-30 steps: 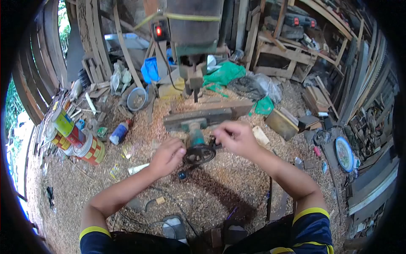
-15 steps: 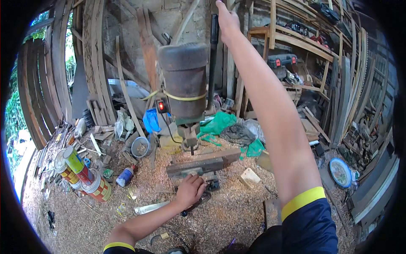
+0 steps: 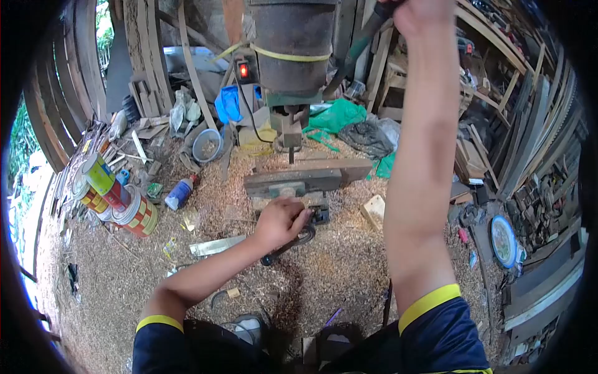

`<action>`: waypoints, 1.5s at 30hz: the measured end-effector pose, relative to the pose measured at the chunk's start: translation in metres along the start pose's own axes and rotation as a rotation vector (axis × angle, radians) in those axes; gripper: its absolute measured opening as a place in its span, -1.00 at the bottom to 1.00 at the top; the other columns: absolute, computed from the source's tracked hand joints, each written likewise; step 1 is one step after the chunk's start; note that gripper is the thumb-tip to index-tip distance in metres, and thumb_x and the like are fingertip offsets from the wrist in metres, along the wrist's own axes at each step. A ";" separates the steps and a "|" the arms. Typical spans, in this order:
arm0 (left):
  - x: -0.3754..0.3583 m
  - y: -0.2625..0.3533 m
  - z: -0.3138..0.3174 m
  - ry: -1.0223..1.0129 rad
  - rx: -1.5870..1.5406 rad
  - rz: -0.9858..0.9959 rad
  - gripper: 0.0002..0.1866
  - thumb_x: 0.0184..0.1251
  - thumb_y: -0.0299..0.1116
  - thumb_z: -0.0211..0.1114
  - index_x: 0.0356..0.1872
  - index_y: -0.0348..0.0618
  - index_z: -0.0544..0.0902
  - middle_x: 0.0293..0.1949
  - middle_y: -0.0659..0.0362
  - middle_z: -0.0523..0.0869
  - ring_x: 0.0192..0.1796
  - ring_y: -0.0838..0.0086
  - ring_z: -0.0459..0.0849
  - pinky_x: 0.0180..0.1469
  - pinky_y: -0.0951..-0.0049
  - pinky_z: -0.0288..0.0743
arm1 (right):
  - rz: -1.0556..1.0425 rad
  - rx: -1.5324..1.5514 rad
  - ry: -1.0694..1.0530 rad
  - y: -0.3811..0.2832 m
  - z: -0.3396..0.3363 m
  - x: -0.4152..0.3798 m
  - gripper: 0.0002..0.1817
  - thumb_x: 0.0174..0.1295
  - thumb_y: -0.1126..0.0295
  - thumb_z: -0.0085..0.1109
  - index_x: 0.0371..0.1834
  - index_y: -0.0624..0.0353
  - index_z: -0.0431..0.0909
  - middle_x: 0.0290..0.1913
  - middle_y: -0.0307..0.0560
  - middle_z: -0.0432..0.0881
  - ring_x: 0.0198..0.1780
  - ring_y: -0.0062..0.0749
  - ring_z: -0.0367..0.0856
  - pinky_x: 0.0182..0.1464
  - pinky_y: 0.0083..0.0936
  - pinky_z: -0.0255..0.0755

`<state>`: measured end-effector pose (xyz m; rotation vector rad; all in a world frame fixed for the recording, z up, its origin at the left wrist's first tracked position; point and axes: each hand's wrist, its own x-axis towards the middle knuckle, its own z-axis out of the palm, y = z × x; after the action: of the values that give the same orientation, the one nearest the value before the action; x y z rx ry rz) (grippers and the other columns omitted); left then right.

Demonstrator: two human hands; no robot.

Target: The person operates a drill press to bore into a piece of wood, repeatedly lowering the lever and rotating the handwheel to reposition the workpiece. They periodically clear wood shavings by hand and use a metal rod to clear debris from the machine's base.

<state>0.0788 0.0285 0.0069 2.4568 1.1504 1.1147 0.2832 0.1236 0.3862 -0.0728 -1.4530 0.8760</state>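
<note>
A dark motor-driven machine (image 3: 291,75) with a yellow band stands in front of me, its square-bodied head (image 3: 289,128) ending in a narrow bit (image 3: 291,154). The bit's tip is close to the far edge of a wooden piece (image 3: 342,173); contact cannot be made out. That wood sits in a metal vise (image 3: 321,214). My left hand (image 3: 280,223) is closed over the near part of the vise, beside its handwheel (image 3: 305,235). High at the right, my right hand (image 3: 423,17) is wrapped around the end of a long dark lever (image 3: 358,53), partly cut off by the frame's top.
A lit red switch (image 3: 243,70) hangs at the machine's side. Stacked paint cans (image 3: 140,215), a blue bottle (image 3: 179,193) and a small bucket (image 3: 207,146) stand left. Shavings cover the floor. A wood block (image 3: 375,212) lies right of the vise, near green plastic (image 3: 342,118).
The lever has swung from nearly upright to a slant toward me and the right, with my right hand on it. My left hand stays at the vise. The view has tilted down.
</note>
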 end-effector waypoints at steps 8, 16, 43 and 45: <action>-0.004 0.000 -0.003 0.009 -0.112 -0.066 -0.76 0.54 -0.32 0.21 -0.33 -0.25 0.64 -0.43 -0.02 0.56 -0.30 -0.01 0.54 -0.14 0.12 0.42 | -0.185 -0.016 -0.335 -0.002 -0.018 -0.160 -0.41 0.57 -0.15 -0.37 -0.53 0.00 0.31 -0.60 -0.25 0.29 -0.44 -0.38 0.29 -0.12 -0.31 0.18; -0.006 -0.012 -0.004 0.053 -0.241 0.016 -0.82 0.44 -0.40 0.33 -0.34 -0.28 0.59 -0.37 0.00 0.58 -0.27 0.07 0.52 -0.14 0.21 0.42 | -0.274 -0.067 -0.121 0.008 -0.015 -0.195 -0.42 0.60 -0.07 -0.37 -0.56 0.00 0.33 -0.63 -0.25 0.30 -0.46 -0.39 0.29 -0.12 -0.25 0.23; -0.020 -0.040 0.005 0.117 -0.504 -0.019 -0.38 0.65 0.08 -0.11 -0.38 -0.27 0.63 -0.35 0.07 0.61 -0.28 0.25 0.49 -0.13 0.26 0.32 | -0.310 -0.378 0.081 0.035 0.001 -0.295 -0.53 0.32 0.04 0.18 -0.74 -0.09 0.35 -0.73 -0.39 0.29 -0.62 -0.43 0.30 -0.29 -0.17 0.39; -0.020 -0.041 0.004 0.097 -0.541 -0.024 -0.37 0.65 0.08 -0.12 -0.38 -0.27 0.63 -0.35 0.06 0.62 -0.27 0.26 0.49 -0.13 0.26 0.32 | -0.413 -0.313 0.121 0.050 -0.005 -0.295 -0.52 0.31 0.07 0.16 -0.76 -0.11 0.30 -0.74 -0.38 0.29 -0.63 -0.44 0.32 -0.33 -0.18 0.37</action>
<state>0.0497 0.0421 -0.0263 1.9857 0.7645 1.3387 0.3004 -0.0021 0.1156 -0.0552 -1.4138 0.3001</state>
